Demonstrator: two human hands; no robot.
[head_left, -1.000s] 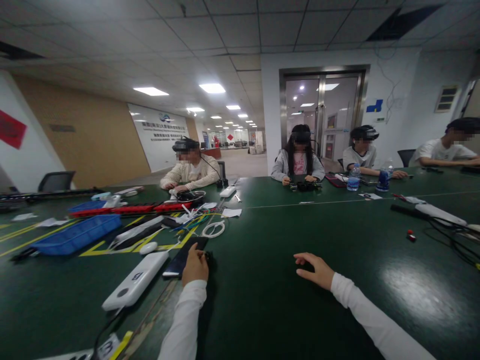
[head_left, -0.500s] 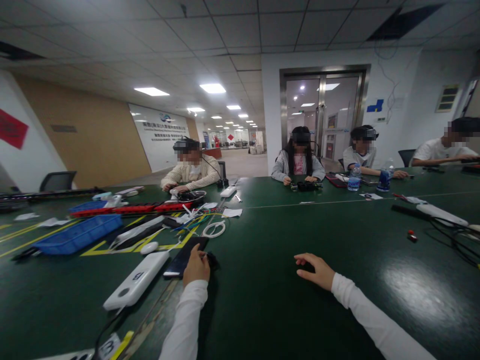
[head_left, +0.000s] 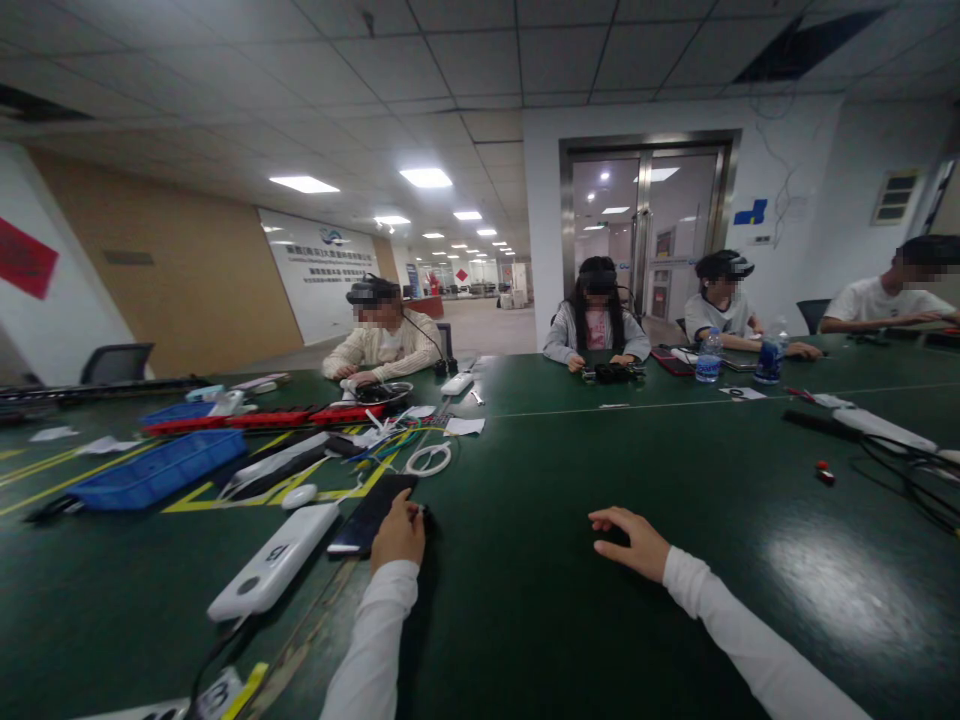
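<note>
My left hand (head_left: pixel 398 537) rests on the dark green table (head_left: pixel 540 590), its fingers curled round a small black object (head_left: pixel 423 516) that I cannot make out. A black phone (head_left: pixel 373 513) lies flat just left of that hand. Further left lies a long white power strip (head_left: pixel 274 561). My right hand (head_left: pixel 628 540) lies palm down on the bare table, fingers stretched out and slightly spread, holding nothing. Both arms wear white sleeves.
A blue tray (head_left: pixel 154 468), a red strip (head_left: pixel 247 418), coloured wires (head_left: pixel 394 441) and a white cable coil (head_left: pixel 427 459) lie at the left. Several people sit across the table working. Water bottles (head_left: pixel 707 356) and black cables (head_left: pixel 907 475) are at the right.
My left hand has shifted slightly to the right beside the phone. My right hand has stayed where it was.
</note>
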